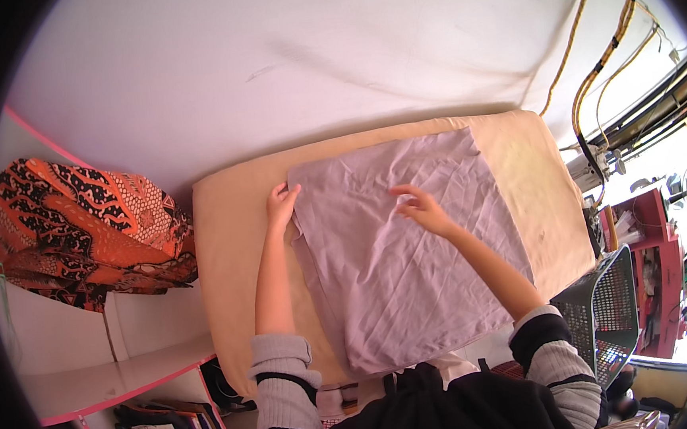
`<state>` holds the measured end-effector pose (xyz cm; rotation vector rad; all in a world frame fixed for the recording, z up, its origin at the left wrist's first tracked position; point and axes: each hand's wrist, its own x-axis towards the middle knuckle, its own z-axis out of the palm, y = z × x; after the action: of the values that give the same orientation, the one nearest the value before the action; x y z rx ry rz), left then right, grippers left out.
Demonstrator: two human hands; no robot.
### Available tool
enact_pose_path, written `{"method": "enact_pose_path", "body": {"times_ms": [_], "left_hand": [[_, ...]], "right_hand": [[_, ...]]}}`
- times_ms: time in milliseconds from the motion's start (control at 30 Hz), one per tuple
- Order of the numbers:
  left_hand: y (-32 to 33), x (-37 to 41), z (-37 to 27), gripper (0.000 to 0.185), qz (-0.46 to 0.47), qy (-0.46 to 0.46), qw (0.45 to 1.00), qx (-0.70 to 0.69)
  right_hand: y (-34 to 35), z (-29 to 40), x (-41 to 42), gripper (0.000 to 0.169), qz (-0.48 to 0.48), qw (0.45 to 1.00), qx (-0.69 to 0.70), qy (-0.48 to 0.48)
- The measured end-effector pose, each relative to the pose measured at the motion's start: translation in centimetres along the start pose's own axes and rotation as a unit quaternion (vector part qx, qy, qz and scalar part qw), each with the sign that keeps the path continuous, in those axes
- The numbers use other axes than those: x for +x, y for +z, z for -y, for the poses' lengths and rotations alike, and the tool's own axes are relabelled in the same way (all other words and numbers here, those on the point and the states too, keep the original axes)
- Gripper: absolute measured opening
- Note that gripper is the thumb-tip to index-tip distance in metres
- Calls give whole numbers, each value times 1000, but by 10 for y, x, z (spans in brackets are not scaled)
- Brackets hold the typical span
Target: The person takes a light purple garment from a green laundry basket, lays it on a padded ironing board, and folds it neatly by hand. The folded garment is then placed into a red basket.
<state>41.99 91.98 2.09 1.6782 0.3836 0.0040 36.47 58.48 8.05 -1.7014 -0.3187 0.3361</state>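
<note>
A wrinkled mauve cloth (408,282) lies spread over a padded board (237,234) with a tan cover. Its near edge hangs towards my body. At the cloth's far left corner, my left hand (283,204) pinches the edge between thumb and fingers. Over the middle of the cloth is my right hand (424,212), its fingers apart and bent, holding nothing. Whether its fingertips touch the fabric, I cannot tell.
Orange and black patterned fabric (93,226) drapes at the left, above a pink-edged shelf (146,384) holding folders. A dark perforated plastic basket (613,309) stands at the right. Yellowish cables (584,72) hang along the white wall (308,55).
</note>
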Motion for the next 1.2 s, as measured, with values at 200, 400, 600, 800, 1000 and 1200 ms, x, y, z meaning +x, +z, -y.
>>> {"method": "enact_pose_path", "body": {"times_ms": [200,400,600,800,1000,1200], "left_hand": [[5,2,0,49,-22,-17,996,88],[-1,9,19,34,-212,86,954,192],[16,-9,0,27,-317,123,908,246],[9,-8,0,25,-372,103,880,278],[-3,5,10,29,-313,24,889,334],[16,17,-4,49,-257,10,856,449]], "right_hand": [[-130,-50,-4,23,-269,933,-215,104],[-193,-38,54,34,-181,816,-549,-5],[-219,-46,83,29,-134,794,-592,-24],[-245,-59,92,13,-154,785,-600,32],[-259,-55,93,16,-145,895,-422,2],[-220,-55,96,17,-47,866,-494,-62]]}}
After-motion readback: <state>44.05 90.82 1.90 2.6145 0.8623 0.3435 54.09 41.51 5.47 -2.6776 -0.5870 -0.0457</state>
